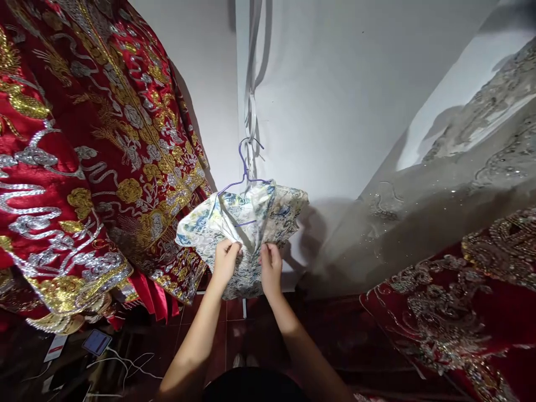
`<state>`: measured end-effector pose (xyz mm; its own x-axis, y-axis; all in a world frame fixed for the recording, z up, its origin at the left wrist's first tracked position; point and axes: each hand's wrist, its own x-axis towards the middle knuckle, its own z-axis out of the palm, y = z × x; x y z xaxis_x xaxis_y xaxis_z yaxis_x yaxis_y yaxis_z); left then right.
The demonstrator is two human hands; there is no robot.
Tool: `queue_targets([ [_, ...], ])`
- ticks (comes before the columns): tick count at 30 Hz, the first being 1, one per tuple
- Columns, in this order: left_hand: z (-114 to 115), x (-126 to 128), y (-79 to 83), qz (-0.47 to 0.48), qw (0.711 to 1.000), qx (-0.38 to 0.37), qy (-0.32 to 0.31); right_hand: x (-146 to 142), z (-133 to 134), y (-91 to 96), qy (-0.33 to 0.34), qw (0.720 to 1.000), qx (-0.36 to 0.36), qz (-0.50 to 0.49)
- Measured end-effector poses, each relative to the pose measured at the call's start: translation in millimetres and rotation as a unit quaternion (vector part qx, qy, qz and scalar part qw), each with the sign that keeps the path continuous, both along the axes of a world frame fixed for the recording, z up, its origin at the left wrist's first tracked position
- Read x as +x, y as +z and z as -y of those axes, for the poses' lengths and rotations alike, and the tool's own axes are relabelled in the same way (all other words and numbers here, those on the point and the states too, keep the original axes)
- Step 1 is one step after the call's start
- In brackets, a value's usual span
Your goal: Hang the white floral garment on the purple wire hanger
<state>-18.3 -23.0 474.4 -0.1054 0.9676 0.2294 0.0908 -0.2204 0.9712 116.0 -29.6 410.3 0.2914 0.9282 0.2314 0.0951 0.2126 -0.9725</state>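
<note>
A short-sleeved shirt [247, 279] with a blue, yellow and grey print hangs on a thin purple hanger [244, 177]. My left hand [226, 259] pinches the left edge of its front opening, fingers closed on the fabric. On the other side of the opening, my right hand [271, 265] is closed on the opposite edge. The neckline forms a V between the hands, and part of the hanger's lower bar shows inside it. Whether a button lies under my fingertips is hidden.
A white strap [251, 106] on the wall holds the hanger. Red garments with gold and silver embroidery [125, 156] hang close on the left. Sheer beaded fabric [402, 223] and a red beaded garment [452, 312] are on the right. A phone [96, 341] with white cables lies low left.
</note>
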Motion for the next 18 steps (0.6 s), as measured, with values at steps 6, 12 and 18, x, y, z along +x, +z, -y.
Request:
queue_targets([
  [6,13,4,-4.9,0.056,0.997,-0.037,-0.046,-15,0,-31.5,0.229,0.965,-0.121,-0.040],
  [12,18,-5,-12.9,0.095,0.990,-0.042,-0.096,-11,7,-13.0,0.225,0.966,-0.101,-0.074],
  [18,29,-9,-32.3,-0.034,0.989,-0.003,-0.146,2,19,6.3,0.249,0.957,-0.137,-0.061],
])
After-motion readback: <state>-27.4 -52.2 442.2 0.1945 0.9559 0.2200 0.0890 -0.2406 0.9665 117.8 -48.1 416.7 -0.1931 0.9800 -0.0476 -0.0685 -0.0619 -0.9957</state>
